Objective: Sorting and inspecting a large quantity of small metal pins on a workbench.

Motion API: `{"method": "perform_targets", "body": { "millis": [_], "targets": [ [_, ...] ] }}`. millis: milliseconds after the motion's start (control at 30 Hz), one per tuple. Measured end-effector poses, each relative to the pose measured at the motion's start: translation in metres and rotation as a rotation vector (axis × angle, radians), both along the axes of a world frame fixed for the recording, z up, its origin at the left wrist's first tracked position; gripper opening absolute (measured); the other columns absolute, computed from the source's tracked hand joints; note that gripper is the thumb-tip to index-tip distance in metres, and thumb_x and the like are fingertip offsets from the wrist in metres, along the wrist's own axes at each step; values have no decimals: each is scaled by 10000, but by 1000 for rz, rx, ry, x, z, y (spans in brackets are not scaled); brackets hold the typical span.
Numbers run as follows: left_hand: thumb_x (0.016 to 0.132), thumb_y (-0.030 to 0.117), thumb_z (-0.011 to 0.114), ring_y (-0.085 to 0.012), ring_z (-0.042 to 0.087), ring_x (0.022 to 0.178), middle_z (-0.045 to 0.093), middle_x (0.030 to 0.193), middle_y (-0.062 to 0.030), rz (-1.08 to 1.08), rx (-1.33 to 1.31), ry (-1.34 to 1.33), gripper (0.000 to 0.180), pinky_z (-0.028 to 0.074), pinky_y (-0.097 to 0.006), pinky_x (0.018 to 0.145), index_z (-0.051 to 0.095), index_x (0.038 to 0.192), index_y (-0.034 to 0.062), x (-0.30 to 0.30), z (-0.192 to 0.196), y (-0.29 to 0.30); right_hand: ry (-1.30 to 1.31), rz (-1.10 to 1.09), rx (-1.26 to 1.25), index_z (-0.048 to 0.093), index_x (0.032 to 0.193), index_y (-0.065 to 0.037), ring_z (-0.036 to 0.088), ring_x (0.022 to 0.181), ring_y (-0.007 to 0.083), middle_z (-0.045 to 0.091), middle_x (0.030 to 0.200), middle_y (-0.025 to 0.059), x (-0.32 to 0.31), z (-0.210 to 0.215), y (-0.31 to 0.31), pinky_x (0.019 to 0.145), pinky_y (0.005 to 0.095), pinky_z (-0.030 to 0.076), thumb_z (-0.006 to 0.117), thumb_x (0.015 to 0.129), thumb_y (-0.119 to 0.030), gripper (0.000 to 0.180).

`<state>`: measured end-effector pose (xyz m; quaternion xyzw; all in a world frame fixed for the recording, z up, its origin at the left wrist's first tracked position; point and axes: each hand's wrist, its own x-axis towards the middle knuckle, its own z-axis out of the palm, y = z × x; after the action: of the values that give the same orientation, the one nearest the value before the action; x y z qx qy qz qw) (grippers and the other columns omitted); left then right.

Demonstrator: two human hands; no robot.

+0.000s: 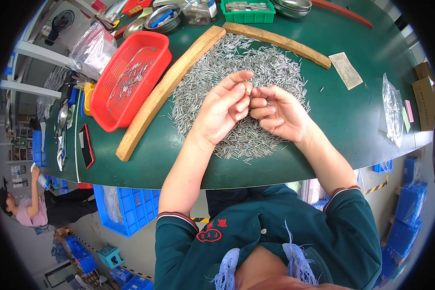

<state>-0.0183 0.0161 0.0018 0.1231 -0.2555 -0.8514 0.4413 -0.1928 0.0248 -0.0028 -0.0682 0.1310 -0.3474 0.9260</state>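
A wide heap of small silvery metal pins (pixel 198 77) covers the middle of the green table, and both my hands are held over it. My left hand (pixel 221 104) has its thumb and forefinger brought together in a pinch, the other fingers curled. Close against it, my right hand (pixel 282 113) also pinches, its fingertips meeting the left ones. Whatever lies between the fingertips is too small and too covered to make out.
Two wooden bars (pixel 171 92) border the heap at left and back. Left of them a red plastic basket (pixel 104 104) holds some pins. A green bin (pixel 249 17) and metal bowls (pixel 295 6) stand behind. Paper (pixel 345 71) and a clear bag (pixel 392 111) lie right.
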Motion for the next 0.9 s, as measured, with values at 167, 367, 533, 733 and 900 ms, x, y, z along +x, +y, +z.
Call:
{"method": "perform_targets", "body": {
  "millis": [167,367,533,733,900],
  "targets": [
    [881,98,566,-25,479,646,591,964,-30,433,-582,-738,311,413,-166,597,539,1185,42,-1,16,3,157,2,69,497,958,-49,465,644,34,486,833,18,5,1,1,419,148,346,484,940,-285,237],
    [829,246,612,-266,558,843,626,975,-119,822,-913,-1989,249,435,-379,777,652,994,63,63,-16,-28,-176,-80,113,504,1001,-85,360,564,21,403,732,-45,-7,-5,-7,381,151,268,447,961,-256,184],
    [831,368,580,-305,602,834,658,838,-157,565,-845,-1999,340,444,-374,777,688,922,58,60,-15,-36,-54,-91,66,493,1080,-70,351,550,14,396,708,-48,-4,-3,-5,376,146,263,435,966,-220,197],
    [756,434,632,-260,535,979,661,939,-98,384,-956,-1835,420,324,-393,898,677,957,68,41,-14,-29,94,-108,-19,487,1100,-53,355,552,-2,405,713,-51,-1,-2,-2,385,133,269,452,959,-220,222],
    [787,257,642,-228,561,890,644,885,-86,387,-975,-1642,263,412,-348,805,671,924,35,34,0,-24,244,-137,-57,510,1103,-39,361,563,-8,432,739,-50,1,5,0,397,126,268,495,941,-224,246]
  ]
}}
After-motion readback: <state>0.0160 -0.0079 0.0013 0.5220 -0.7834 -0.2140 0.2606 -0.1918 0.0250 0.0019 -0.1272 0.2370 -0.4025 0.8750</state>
